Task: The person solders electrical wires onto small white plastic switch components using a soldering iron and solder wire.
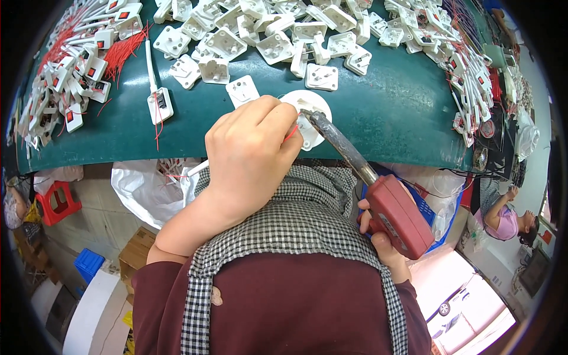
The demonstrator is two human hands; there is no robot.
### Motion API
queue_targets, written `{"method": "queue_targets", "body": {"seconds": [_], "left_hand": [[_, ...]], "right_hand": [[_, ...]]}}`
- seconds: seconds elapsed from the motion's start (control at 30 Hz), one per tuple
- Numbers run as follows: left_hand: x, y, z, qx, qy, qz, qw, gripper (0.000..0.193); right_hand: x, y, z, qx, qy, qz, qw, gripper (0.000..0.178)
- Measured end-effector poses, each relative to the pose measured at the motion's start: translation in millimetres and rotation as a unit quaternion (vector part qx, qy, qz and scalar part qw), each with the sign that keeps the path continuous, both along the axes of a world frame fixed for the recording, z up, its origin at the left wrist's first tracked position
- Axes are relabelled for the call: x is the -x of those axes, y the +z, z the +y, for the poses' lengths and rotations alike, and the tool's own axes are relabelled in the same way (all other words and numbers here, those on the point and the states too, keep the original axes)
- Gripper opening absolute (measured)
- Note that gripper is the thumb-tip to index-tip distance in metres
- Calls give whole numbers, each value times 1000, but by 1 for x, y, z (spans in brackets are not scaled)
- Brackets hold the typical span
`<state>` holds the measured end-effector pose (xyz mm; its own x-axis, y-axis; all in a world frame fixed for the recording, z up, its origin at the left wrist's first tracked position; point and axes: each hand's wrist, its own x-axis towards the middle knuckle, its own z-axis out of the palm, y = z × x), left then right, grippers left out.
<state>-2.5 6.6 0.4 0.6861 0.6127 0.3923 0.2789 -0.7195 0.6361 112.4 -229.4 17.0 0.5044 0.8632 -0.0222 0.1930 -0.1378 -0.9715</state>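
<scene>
My right hand is wrapped round the handle of a red soldering gun. Its long dark metal barrel reaches up and left, and the tip meets a white plug part. That part lies on a round white disc at the table's near edge. My left hand is closed beside the tip, with a short red wire pinched between thumb and fingers. Below the left wrist a white cable shows; its link to the wire is hidden by the hand.
On the green table lie a heap of white plug housings, a corded white plug, and bundles of switch plugs with red wires at left and right. A white bag hangs below. Another person sits right.
</scene>
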Motion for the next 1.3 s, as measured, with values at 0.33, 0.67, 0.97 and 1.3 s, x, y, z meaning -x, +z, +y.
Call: {"method": "queue_targets", "body": {"seconds": [0.33, 0.67, 0.97, 1.3], "left_hand": [[6, -1, -7, 8, -2, 8, 1000, 13], [-3, 1, 8, -4, -10, 28, 1000, 13], [4, 4, -4, 40, -27, 83, 995, 12], [13, 1, -2, 112, -111, 18, 987, 20]], "right_hand": [[11, 7, 0, -58, -100, 160, 980, 68], [-43, -19, 93, -101, -14, 161, 982, 54], [-55, -55, 134, -113, 229, 82, 963, 82], [-9, -64, 121, -194, -1, -127, 973, 82]]}}
